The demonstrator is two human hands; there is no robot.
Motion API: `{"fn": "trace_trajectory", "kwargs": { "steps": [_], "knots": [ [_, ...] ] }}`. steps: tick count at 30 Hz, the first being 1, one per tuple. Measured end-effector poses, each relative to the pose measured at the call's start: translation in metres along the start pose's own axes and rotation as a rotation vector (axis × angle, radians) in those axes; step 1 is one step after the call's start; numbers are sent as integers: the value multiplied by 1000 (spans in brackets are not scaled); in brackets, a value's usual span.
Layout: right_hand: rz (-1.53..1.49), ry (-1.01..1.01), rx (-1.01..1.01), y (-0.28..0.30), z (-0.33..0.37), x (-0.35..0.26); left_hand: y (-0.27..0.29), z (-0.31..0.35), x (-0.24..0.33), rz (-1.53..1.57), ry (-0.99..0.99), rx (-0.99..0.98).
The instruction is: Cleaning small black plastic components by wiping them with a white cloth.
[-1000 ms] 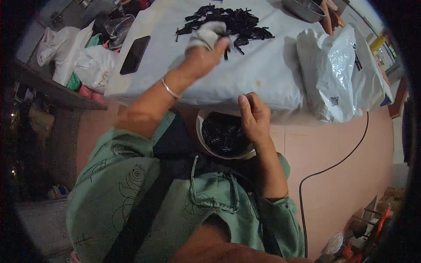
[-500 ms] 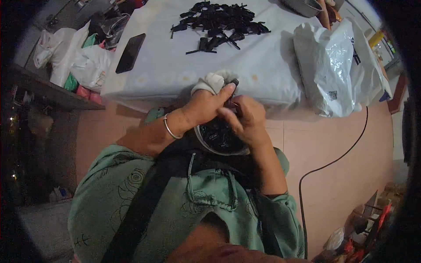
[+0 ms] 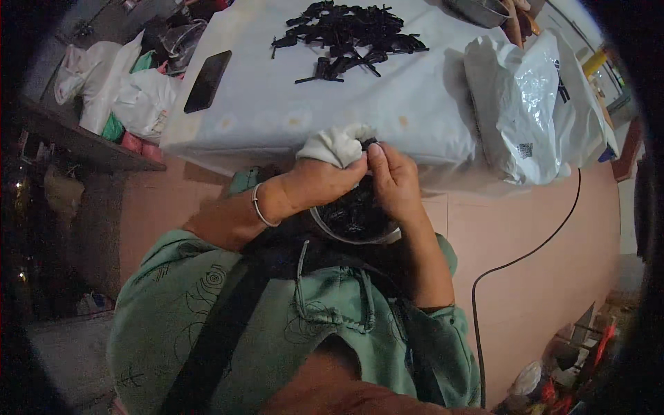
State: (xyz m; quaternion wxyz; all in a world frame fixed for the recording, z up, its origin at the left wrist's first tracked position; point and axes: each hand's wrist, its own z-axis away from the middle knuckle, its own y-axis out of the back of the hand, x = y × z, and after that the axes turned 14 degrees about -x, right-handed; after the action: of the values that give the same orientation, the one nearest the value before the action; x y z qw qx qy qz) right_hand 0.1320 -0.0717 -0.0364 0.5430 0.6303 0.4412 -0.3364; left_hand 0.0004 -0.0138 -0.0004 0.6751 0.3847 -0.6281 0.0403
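Note:
My left hand (image 3: pixel 325 181) is closed, with a bunched white cloth (image 3: pixel 333 146) around its fingers. Against it, my right hand (image 3: pixel 395 181) pinches a small black part (image 3: pixel 371 143) between thumb and fingers. What the part is, and how its lower end is held, stays hidden behind the hands. Below them, on my lap, a round bowl (image 3: pixel 325 227) with a pale rim holds many small black pieces (image 3: pixel 351 216). A heap of black parts with thin stems (image 3: pixel 346 31) lies on the white-covered table (image 3: pixel 249 128) beyond.
A dark phone (image 3: pixel 207 81) lies on the table's left. At the right edge stands a white plastic bag (image 3: pixel 515 111), with a grey metal bowl (image 3: pixel 478 10) behind. More bags (image 3: pixel 142 100) sit on the left shelf. A black cable (image 3: pixel 515 261) curves across the floor.
The cloth now covers more of my left fingers, and the left thumb has come down. My right hand has closed up to the black part at the cloth's edge.

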Motion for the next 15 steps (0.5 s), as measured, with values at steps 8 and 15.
{"fn": "trace_trajectory", "kwargs": {
  "steps": [8, 15],
  "knots": [
    [-500, 19, -2, -6, 1, 9, 2, 1, -2, -263, -94, 41],
    [-101, -58, -157, 4, 1, 7, 22, -5, -20, 260, -17, 95]
  ]
}}
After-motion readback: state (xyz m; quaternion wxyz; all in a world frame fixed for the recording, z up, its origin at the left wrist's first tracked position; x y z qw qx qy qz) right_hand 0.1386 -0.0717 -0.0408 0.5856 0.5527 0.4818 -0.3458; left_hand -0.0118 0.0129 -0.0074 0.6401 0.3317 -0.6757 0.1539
